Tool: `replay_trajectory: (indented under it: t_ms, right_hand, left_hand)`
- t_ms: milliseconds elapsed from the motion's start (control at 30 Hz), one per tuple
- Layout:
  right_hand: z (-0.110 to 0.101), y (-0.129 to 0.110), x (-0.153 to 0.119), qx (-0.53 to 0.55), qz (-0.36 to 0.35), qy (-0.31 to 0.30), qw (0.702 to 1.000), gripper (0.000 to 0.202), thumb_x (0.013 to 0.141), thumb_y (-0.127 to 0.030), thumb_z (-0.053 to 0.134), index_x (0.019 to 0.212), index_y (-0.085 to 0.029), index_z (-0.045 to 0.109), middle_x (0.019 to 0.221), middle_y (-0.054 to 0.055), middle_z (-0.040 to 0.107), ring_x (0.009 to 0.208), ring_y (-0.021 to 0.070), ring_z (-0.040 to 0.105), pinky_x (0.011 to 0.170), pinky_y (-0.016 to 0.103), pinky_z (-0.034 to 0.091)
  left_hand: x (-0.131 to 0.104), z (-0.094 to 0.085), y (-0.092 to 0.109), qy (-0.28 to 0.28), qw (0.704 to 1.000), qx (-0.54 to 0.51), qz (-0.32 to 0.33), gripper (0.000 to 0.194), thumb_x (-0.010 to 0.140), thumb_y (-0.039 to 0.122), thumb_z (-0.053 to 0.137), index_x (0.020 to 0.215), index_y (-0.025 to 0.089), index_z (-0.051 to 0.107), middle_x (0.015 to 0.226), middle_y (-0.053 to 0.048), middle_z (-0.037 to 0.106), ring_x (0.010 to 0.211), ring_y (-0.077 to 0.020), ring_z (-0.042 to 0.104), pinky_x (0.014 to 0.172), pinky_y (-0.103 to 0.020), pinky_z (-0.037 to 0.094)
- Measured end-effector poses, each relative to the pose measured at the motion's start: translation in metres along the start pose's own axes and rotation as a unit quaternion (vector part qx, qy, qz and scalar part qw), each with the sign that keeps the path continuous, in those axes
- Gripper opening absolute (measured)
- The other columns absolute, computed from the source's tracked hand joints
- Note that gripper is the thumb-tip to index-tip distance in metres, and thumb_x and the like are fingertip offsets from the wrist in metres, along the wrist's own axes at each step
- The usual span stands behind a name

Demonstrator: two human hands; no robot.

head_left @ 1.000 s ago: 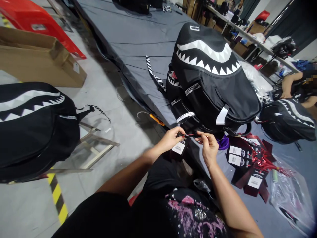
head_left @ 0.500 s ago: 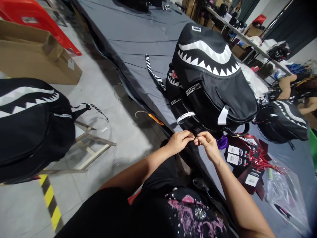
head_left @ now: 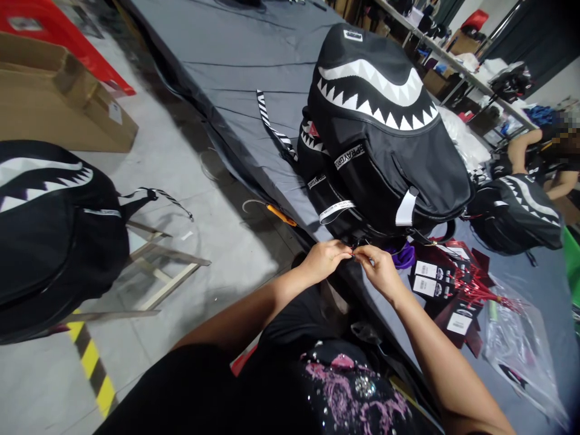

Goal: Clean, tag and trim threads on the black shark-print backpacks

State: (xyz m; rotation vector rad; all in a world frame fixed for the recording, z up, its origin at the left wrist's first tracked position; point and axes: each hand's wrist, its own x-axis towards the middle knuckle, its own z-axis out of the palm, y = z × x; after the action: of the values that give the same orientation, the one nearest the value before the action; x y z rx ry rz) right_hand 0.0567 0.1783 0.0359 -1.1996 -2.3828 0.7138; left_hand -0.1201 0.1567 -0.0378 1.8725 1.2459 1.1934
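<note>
Head view finds you at the edge of a gray-draped table [head_left: 217,75], your fine finger work apparently midway — nothing shows it finished, so some of it seems left to do. Upon the table stands a black backpack [head_left: 417,160], smooth and full, a jagged band of white teeth curving across its front and a white tab near its base. Right of the backpack's base lies a pile of dark tags [head_left: 461,324] with red cords, loose as far as can be seen. Just in front of that same base, your left hand [head_left: 327,262] and right hand [head_left: 377,270] meet, fingertips pinching a small piece [head_left: 352,254] — dark, slight, mostly hidden. Whether it joins the backpack, you cannot tell from here.
</note>
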Motion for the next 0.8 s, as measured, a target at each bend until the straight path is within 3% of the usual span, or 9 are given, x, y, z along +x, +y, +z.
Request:
replay_trajectory:
  t_ms: [167,367,567,667,800]
  right_hand:
    - [0.002,-0.001,-0.003,-0.092,-0.019,-0.024,0.995,0.024,0.096,-0.024,0.043,0.090,-0.021,0.067,0.089,0.006,0.070,0.083,0.0193,0.063,0.079,0.032,0.046]
    - [0.004,0.003,-0.003,-0.215,-0.051,-0.055,0.974,0.026,0.096,-0.020,0.042,0.085,-0.018,0.066,0.078,0.006,0.068,0.078,0.0190,0.061,0.080,0.033,0.039]
    - [0.013,0.026,-0.004,-0.220,-0.133,0.014,0.966,0.024,0.096,-0.028,0.043,0.093,-0.019,0.064,0.084,0.008,0.071,0.072,0.0208,0.063,0.077,0.036,0.040]
    - [0.017,0.034,0.003,-0.228,-0.157,0.029,0.960,0.024,0.096,-0.030,0.041,0.092,-0.019,0.063,0.082,0.008,0.071,0.069,0.0223,0.064,0.076,0.038,0.041]
    - [0.015,0.033,0.004,-0.223,-0.159,0.029,0.961,0.024,0.095,-0.030,0.041,0.091,-0.019,0.063,0.082,0.007,0.072,0.069,0.0230,0.065,0.075,0.039,0.042]
  left_hand:
    - [0.001,-0.003,0.006,-0.054,0.995,0.079,-0.019,0.017,0.092,0.024,0.055,0.097,0.020,0.071,0.098,-0.004,0.072,0.092,-0.0171,0.068,0.087,-0.028,0.052]
    - [0.012,-0.008,0.019,-0.094,0.985,0.142,-0.036,0.008,0.088,0.019,0.056,0.088,0.018,0.064,0.086,-0.004,0.070,0.080,-0.0182,0.067,0.072,-0.027,0.050]
    - [0.020,-0.008,0.022,-0.130,0.968,0.214,-0.010,0.006,0.087,0.027,0.061,0.089,0.021,0.062,0.092,-0.004,0.071,0.084,-0.0177,0.067,0.065,-0.026,0.049]
    - [0.020,-0.004,0.021,-0.113,0.965,0.237,-0.006,0.008,0.088,0.022,0.056,0.094,0.019,0.060,0.091,-0.006,0.069,0.080,-0.0198,0.068,0.059,-0.028,0.049]
    - [0.014,0.006,0.027,-0.065,0.969,0.229,-0.057,0.014,0.089,0.022,0.052,0.101,0.015,0.057,0.092,-0.009,0.069,0.080,-0.0232,0.068,0.059,-0.031,0.050]
